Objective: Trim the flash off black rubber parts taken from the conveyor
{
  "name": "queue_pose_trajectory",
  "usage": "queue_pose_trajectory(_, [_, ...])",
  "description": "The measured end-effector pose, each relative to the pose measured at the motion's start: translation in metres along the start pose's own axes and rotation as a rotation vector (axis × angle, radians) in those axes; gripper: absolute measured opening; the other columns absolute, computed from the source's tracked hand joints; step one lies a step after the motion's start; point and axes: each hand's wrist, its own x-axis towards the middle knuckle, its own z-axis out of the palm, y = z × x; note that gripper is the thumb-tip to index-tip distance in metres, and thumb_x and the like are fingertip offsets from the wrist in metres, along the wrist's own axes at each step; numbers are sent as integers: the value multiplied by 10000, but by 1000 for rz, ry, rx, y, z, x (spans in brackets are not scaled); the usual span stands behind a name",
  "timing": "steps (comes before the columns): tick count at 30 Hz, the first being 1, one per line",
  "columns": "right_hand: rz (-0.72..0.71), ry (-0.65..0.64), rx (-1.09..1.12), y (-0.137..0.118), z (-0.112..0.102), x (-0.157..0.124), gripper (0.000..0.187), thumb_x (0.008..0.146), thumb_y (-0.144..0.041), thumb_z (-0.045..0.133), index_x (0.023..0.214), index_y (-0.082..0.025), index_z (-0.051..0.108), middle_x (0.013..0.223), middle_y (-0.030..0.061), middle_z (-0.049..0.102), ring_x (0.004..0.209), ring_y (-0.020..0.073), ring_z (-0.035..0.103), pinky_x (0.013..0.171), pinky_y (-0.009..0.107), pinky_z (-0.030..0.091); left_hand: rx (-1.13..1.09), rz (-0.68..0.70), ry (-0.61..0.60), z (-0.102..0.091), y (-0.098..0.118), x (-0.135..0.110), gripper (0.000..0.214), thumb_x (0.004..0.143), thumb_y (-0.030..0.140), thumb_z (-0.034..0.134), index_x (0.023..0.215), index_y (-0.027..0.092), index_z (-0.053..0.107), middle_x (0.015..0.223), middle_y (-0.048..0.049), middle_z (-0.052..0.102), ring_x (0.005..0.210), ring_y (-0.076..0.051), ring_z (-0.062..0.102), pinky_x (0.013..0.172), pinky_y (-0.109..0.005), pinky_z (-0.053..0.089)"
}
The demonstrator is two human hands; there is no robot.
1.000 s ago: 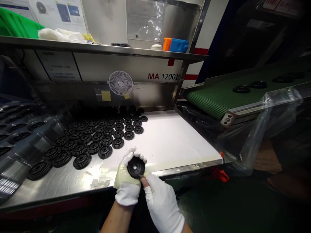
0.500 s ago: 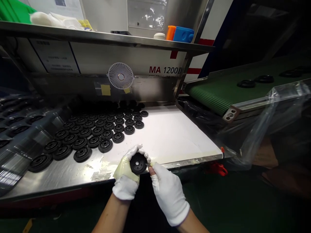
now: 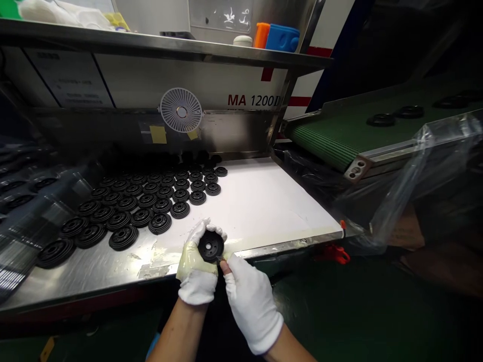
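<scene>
My left hand (image 3: 196, 266), in a white glove with yellowish tape over the palm side, grips a black ribbed moulded disc (image 3: 210, 246) with a central hole and small holes around it. My right hand (image 3: 251, 301), also white-gloved, pinches a small knife blade (image 3: 219, 259). Its tip rests at the disc's lower rim. Most of the knife's handle is hidden by my fingers. Both hands are over the front edge of a steel table (image 3: 90, 286).
Several matching black discs (image 3: 151, 201) lie in rows on the table, left of a white sheet (image 3: 264, 201). Similar discs sit on a green conveyor belt (image 3: 339, 143) at right, behind clear plastic film (image 3: 415, 191). A steel shelf (image 3: 151, 48) and a white fan (image 3: 181, 110) stand behind.
The whole scene has shifted slightly up and left in view. My right hand has come a little closer to my left, with the blade still at the disc's rim.
</scene>
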Motion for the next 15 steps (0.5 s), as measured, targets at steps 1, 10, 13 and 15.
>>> queue_pose_trajectory(1, [-1, -3, 6, -2, 1, -1, 307, 915, -318, 353, 691, -214, 535, 584, -22, 589, 490, 116, 512, 497, 273, 208, 2, 30, 6, 0, 0, 0, 122, 768, 168, 574, 880, 152, 619, 719, -7, 566, 723, -118, 569, 774, -294, 498])
queue_pose_trajectory(10, [34, -5, 34, 12, -5, 3, 282, 922, -320, 343, 773, -221, 560, 642, -13, 617, 525, 131, 548, 508, 271, 240, 53, -191, 17, -4, 6, -4, 273, 728, 195, 555, 987, 144, 621, 710, -47, 605, 691, -185, 601, 676, -371, 530])
queue_pose_trajectory(13, [40, 0, 25, 10, -2, -1, 267, 916, -312, 355, 765, -222, 556, 637, -13, 612, 533, 134, 553, 508, 273, 242, -14, -145, 40, -4, -1, 0, 124, 733, 202, 610, 844, 150, 628, 663, -12, 564, 649, -128, 566, 679, -294, 521])
queue_pose_trajectory(15, [27, 0, 26, 5, 0, -4, 265, 912, -301, 360, 744, -223, 549, 625, -18, 606, 532, 131, 551, 506, 273, 237, -41, -88, 55, -4, -6, 0, 104, 746, 214, 616, 837, 162, 619, 676, -2, 558, 667, -113, 564, 723, -289, 515])
